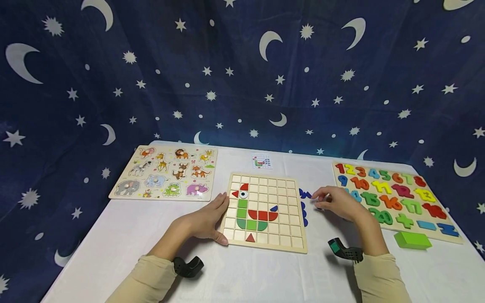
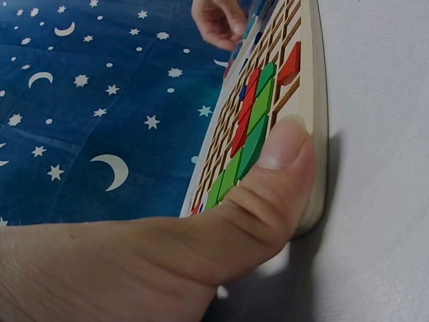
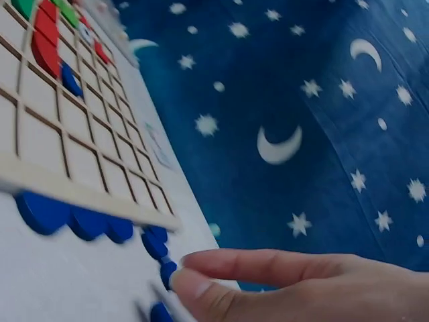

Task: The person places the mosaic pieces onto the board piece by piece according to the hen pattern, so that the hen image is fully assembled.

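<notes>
A wooden grid board (image 1: 288,229) lies on the table, bearing a bird shape of red, green and blue pieces with an eye tile (image 1: 243,194). My left hand (image 1: 208,216) rests against the board's left edge, thumb at the near corner; in the left wrist view the thumb (image 2: 285,144) lies on the rim. Right of the board, my right hand (image 1: 339,202) hovers with thumb and forefinger close together beside a small blue piece (image 3: 169,274); no piece shows clearly between them. Several blue half-round pieces (image 3: 43,213) line the board's right edge. Another blue piece (image 3: 159,312) lies below the thumb.
A small picture card (image 1: 261,161) of a similar bird lies behind the board. An animal puzzle (image 1: 212,168) stands at the left, a number puzzle (image 1: 413,229) at the right. A green block (image 1: 413,240) sits before it. A starry curtain (image 1: 242,84) hangs behind.
</notes>
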A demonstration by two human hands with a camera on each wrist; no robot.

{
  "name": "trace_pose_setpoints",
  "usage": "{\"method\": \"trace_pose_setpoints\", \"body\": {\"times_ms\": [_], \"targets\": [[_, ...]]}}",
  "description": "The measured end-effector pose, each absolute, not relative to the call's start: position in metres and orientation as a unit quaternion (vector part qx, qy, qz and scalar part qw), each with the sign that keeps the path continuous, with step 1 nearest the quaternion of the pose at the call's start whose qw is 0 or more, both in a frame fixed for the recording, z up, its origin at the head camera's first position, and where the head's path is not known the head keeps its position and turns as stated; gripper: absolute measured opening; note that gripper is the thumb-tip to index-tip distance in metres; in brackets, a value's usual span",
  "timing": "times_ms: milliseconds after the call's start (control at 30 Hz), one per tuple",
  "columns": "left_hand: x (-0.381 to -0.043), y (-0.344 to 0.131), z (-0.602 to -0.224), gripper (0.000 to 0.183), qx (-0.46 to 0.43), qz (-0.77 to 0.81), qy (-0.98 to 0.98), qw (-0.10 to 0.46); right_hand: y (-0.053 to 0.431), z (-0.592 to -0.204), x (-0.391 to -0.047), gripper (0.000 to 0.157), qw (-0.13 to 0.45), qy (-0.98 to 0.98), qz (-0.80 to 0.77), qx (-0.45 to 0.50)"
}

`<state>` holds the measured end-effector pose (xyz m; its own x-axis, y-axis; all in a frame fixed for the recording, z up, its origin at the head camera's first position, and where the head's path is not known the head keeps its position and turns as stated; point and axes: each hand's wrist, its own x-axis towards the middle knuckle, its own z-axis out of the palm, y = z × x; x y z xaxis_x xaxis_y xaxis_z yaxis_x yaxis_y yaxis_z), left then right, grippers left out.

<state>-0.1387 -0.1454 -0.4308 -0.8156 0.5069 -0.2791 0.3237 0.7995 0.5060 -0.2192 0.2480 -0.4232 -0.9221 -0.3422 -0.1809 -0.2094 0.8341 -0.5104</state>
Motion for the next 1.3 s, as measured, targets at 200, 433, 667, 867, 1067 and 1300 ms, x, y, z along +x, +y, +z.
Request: {"method": "trace_pose_setpoints", "body": {"times_ms": [200, 433, 667, 867, 1067, 1300], "targets": [[-0.138, -0.146, -0.430, 0.123, 0.225, 0.221, 0.927, 0.205, 0.260, -0.426, -0.218, 0.019, 0.161, 0.947, -0.239, -0.140], [-0.138, -0.146, -0.431, 0.124, 0.223, 0.216, 0.928, 0.204, 0.258, -0.431, -0.218, 0.017, 0.158, 0.957, -0.203, -0.130], [-0.138, -0.146, -0.432, 0.124, 0.223, 0.219, 0.928, 0.205, 0.256, -0.432, -0.220, 0.011, 0.150, 0.959, -0.195, -0.142], [-0.138, -0.146, -0.432, 0.123, 0.221, 0.216, 0.929, 0.206, 0.252, -0.430, -0.222, 0.010, 0.142, 0.954, -0.218, -0.149], [-0.138, -0.147, -0.431, 0.124, 0.223, 0.218, 0.928, 0.206, 0.222, -0.426, -0.221, 0.012, 0.072, 0.951, -0.243, -0.178], [-0.138, -0.146, -0.431, 0.123, 0.225, 0.223, 0.926, 0.206, 0.182, -0.440, -0.215, 0.008, 0.027, 0.947, -0.235, -0.217]]}}
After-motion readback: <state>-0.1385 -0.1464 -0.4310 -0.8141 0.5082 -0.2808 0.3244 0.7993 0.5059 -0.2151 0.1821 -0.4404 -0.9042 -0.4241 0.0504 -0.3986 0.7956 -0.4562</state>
